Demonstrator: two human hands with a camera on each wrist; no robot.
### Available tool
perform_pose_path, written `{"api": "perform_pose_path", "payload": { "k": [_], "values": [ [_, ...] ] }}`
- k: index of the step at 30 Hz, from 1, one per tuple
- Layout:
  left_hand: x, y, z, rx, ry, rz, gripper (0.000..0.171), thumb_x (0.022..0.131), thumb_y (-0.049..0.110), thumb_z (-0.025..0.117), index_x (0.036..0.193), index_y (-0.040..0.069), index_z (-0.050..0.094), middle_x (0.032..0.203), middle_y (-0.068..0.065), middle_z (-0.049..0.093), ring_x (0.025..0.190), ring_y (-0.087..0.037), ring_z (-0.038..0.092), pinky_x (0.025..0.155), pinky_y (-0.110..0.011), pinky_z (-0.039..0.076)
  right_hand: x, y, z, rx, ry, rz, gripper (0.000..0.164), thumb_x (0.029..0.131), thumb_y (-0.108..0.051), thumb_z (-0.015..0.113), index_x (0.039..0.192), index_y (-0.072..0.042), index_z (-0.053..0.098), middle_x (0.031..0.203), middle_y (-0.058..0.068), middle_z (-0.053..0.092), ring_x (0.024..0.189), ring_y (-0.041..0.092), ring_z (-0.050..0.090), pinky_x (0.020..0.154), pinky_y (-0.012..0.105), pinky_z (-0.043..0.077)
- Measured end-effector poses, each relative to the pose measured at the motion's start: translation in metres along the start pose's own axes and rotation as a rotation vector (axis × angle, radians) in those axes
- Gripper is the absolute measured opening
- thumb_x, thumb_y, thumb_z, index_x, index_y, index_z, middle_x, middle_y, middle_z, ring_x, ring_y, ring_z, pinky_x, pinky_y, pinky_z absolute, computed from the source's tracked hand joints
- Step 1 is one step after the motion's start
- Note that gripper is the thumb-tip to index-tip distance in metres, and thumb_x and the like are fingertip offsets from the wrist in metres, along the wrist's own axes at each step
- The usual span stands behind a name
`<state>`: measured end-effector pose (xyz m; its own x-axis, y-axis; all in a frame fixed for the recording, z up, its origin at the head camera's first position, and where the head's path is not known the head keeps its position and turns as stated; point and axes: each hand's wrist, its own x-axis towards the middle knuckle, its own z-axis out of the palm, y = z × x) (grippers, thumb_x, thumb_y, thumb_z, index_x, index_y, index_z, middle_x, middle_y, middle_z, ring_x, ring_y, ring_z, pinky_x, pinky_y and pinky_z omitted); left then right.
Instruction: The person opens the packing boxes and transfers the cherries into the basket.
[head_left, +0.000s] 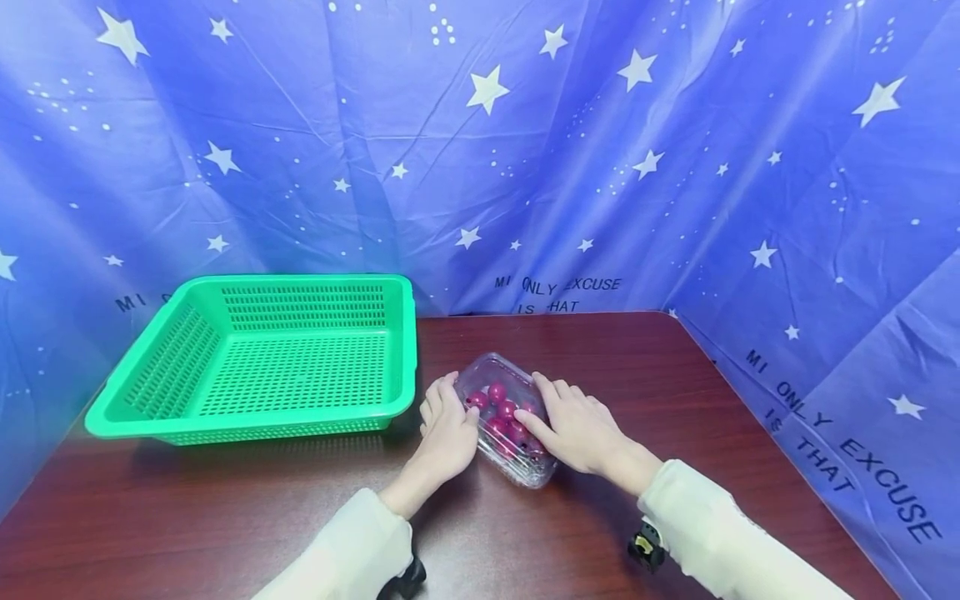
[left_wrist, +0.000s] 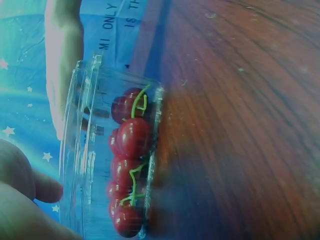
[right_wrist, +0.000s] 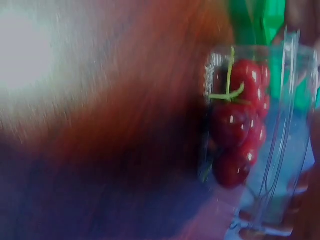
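A clear plastic fruit box [head_left: 489,367] with a lid lies at an angle near the middle of the table. Several dark red cherries [head_left: 497,427], some with green stems, show through its walls. My left hand [head_left: 447,429] holds the box's left side, thumb over the lid's edge. On the opposite side my right hand [head_left: 581,425] grips it, thumb on top and fingers along the far right edge. From the left wrist, the cherries [left_wrist: 134,139] are seen lying along the box's bottom, with the lid's rim [left_wrist: 82,150] above them. The right fingertips are partly hidden behind the box.
A large green slotted plastic basket [head_left: 401,367] stands to the left, close to my left hand, with nothing in it. The brown wooden table [head_left: 300,508] ends at a blue star-patterned curtain [head_left: 420,208] behind and to the right.
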<state>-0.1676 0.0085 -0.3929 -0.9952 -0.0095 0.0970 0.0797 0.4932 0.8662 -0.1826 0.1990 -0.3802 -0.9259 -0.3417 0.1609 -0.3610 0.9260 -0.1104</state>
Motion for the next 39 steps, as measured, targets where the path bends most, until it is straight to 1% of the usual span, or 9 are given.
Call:
{"api": "perform_pose_path", "payload": {
  "k": [5,9,13,18,21,26,29,35,39],
  "values": [
    [0.003,0.001,0.003,-0.021,0.022,0.019,0.054,0.091,0.002,0.05,0.139,-0.011,0.029,0.142,-0.034,0.025,0.127,-0.05,0.025,0.107,-0.062,0.028,-0.008,-0.013,0.0,-0.027,0.042,0.077,0.076,0.093,-0.056,0.047,0.138,0.005,0.045,0.115,0.027,0.065,0.099,0.041,0.062,0.077,0.057,0.054],
    [0.006,0.004,0.006,0.008,0.022,-0.008,0.054,0.092,0.004,0.049,0.14,-0.01,0.03,0.143,-0.034,0.025,0.128,-0.049,0.025,0.106,-0.063,0.028,-0.014,-0.019,-0.001,-0.052,0.057,0.13,0.075,0.093,-0.054,0.047,0.136,0.008,0.045,0.111,0.029,0.065,0.095,0.043,0.063,0.073,0.056,0.055],
    [0.011,0.007,0.007,0.038,0.011,-0.035,0.053,0.093,0.006,0.047,0.141,-0.009,0.031,0.142,-0.031,0.028,0.128,-0.048,0.026,0.104,-0.064,0.028,-0.017,-0.024,-0.001,-0.076,0.057,0.16,0.075,0.093,-0.053,0.048,0.134,0.01,0.045,0.109,0.03,0.065,0.094,0.042,0.063,0.068,0.056,0.055],
    [0.016,0.008,0.007,0.086,-0.022,-0.014,0.054,0.094,0.008,0.046,0.144,-0.008,0.031,0.143,-0.03,0.032,0.129,-0.048,0.028,0.104,-0.064,0.026,-0.024,-0.026,-0.001,-0.074,0.08,0.173,0.076,0.092,-0.053,0.05,0.133,0.011,0.045,0.106,0.03,0.066,0.091,0.043,0.063,0.066,0.055,0.056],
    [0.017,0.005,0.009,0.13,-0.037,0.041,0.056,0.095,0.01,0.047,0.145,-0.009,0.029,0.147,-0.032,0.031,0.131,-0.049,0.028,0.105,-0.065,0.027,-0.028,-0.026,0.0,-0.07,0.097,0.172,0.077,0.091,-0.053,0.052,0.134,0.011,0.045,0.104,0.03,0.066,0.088,0.043,0.064,0.066,0.054,0.056],
    [0.016,-0.001,0.01,0.283,-0.031,0.191,0.056,0.096,0.013,0.047,0.144,-0.012,0.031,0.15,-0.038,0.03,0.131,-0.051,0.036,0.105,-0.065,0.033,-0.034,-0.028,0.002,-0.072,0.099,0.162,0.082,0.09,-0.056,0.052,0.134,0.012,0.045,0.102,0.03,0.066,0.087,0.042,0.064,0.067,0.053,0.057],
    [0.017,-0.004,0.01,0.331,-0.03,0.256,0.057,0.096,0.016,0.049,0.143,-0.013,0.033,0.149,-0.039,0.03,0.132,-0.051,0.037,0.106,-0.065,0.034,-0.037,-0.029,0.001,-0.075,0.104,0.153,0.084,0.088,-0.057,0.054,0.134,0.013,0.045,0.1,0.03,0.066,0.086,0.042,0.064,0.067,0.052,0.057],
    [0.02,-0.006,0.01,0.41,-0.086,0.288,0.069,0.094,0.032,0.048,0.145,-0.01,0.029,0.152,-0.036,0.029,0.137,-0.046,0.033,0.111,-0.066,0.024,-0.041,-0.033,-0.002,-0.1,0.089,0.142,0.087,0.086,-0.06,0.054,0.133,0.013,0.046,0.098,0.03,0.066,0.085,0.041,0.064,0.065,0.051,0.058],
    [0.023,-0.007,0.01,0.446,-0.101,0.306,0.07,0.094,0.035,0.048,0.145,-0.01,0.03,0.151,-0.034,0.031,0.136,-0.045,0.035,0.111,-0.066,0.024,-0.042,-0.035,-0.004,-0.091,0.042,0.164,0.098,0.084,-0.07,0.049,0.136,0.013,0.043,0.102,0.03,0.065,0.089,0.04,0.063,0.065,0.049,0.058]
  ]
}}
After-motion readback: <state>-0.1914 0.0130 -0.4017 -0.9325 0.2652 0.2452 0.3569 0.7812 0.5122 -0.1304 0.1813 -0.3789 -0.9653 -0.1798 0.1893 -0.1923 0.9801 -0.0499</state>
